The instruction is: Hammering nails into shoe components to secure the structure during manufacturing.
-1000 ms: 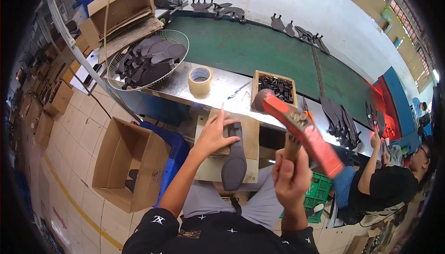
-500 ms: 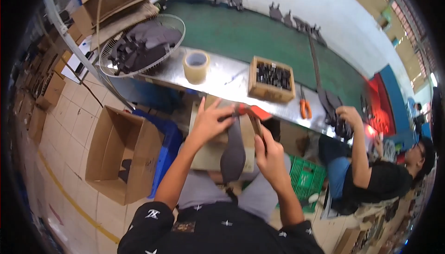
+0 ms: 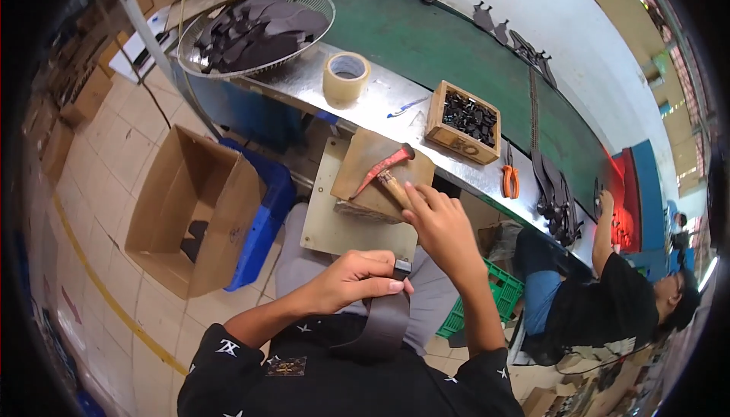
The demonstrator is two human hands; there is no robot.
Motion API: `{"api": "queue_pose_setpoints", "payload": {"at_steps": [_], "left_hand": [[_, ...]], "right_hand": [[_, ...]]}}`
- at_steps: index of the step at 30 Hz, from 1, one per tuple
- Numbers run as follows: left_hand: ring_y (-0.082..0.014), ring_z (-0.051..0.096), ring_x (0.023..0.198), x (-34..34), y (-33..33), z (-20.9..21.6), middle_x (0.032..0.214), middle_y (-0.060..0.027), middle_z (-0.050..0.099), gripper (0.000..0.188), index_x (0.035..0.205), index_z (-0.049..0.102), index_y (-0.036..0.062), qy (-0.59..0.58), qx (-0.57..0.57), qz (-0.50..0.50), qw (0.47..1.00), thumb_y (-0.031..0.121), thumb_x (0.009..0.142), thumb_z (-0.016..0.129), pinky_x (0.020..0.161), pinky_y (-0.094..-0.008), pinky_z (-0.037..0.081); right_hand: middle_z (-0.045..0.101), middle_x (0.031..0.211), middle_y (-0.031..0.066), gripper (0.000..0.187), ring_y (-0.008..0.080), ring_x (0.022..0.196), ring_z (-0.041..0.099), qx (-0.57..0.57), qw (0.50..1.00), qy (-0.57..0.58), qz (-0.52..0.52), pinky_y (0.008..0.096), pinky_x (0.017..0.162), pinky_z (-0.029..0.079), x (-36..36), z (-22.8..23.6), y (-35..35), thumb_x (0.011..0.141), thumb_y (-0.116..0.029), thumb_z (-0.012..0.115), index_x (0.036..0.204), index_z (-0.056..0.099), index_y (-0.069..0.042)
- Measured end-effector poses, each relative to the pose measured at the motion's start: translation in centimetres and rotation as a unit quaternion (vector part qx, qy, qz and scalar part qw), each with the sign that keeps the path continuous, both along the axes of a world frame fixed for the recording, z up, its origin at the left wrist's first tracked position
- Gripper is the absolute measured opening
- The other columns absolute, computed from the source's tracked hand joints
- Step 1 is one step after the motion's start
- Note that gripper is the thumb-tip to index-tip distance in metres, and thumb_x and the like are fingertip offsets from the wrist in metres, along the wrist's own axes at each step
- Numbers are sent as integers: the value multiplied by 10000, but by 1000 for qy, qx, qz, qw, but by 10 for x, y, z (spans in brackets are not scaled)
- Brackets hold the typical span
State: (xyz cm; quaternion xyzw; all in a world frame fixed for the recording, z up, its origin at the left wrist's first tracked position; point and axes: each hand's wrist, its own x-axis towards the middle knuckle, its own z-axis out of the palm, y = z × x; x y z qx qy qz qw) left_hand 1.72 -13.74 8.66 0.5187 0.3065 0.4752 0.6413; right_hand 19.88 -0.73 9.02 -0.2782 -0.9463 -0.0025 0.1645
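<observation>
My left hand [image 3: 361, 279] is in front of my torso, its fingers closed on the end of a dark grey flat strap piece [image 3: 384, 324]. A small black fitting [image 3: 401, 268] shows at that end, by my thumb and fingers. The strap's broad part curves down against my shirt. My right hand [image 3: 442, 227] is closed around the wooden handle of a hammer [image 3: 393, 186]. The hammer's red head is over the top of a wooden block [image 3: 357, 160], which stands on a pale board [image 3: 319, 215] above my lap.
On the metal ledge are a tape roll [image 3: 346, 79], a blue pen [image 3: 407, 107], a wooden box of black parts [image 3: 465, 124] and orange-handled pliers [image 3: 510, 177]. A wire basket [image 3: 323, 18] holds dark pieces. A cardboard box [image 3: 163, 219] sits left; a co-worker [image 3: 608, 307] is at right.
My left hand has drawn the strap piece from over the block back toward my torso. The hammer has come down to the block, still in my right hand. The co-worker's arm has reached farther away.
</observation>
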Motion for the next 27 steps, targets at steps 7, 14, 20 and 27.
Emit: {"api": "queue_pose_setpoints", "payload": {"at_steps": [7, 14, 20, 27], "left_hand": [[-97, 593, 863, 15, -8, -2, 857, -35, 626, 299, 1045, 726, -17, -116, -48, -146, 981, 246, 982, 599, 769, -256, 440], [-71, 609, 829, 18, -6, 11, 902, -49, 722, 283, 1027, 744, 2, -149, -64, -300, 940, 249, 971, 617, 775, -234, 458], [-67, 599, 777, -1, 7, 17, 793, -65, 699, 239, 933, 733, -3, 26, 1, -176, 984, 226, 935, 664, 709, -259, 468], [-88, 550, 626, -104, 147, 75, 690, -1, 581, 296, 832, 676, -10, 256, 196, 526, 787, 270, 929, 678, 559, -271, 440]], "right_hand": [[651, 994, 153, 285, 315, 899, 634, -392, 874, 113, 264, 388, 754, 508, 31, 59, -32, 866, -157, 708, 1087, 646, 12], [580, 785, 148, 217, 301, 641, 568, -432, 791, 41, 430, 369, 533, 457, 29, 75, -27, 881, -137, 694, 913, 622, 65], [596, 908, 138, 342, 303, 759, 584, -458, 814, 61, 353, 370, 673, 485, 32, 66, -14, 928, -267, 645, 1080, 598, 36], [670, 822, 66, 318, 114, 686, 619, -417, 877, 239, -3, 256, 665, 503, 107, 25, 19, 1033, -267, 484, 1228, 563, -29]]}}
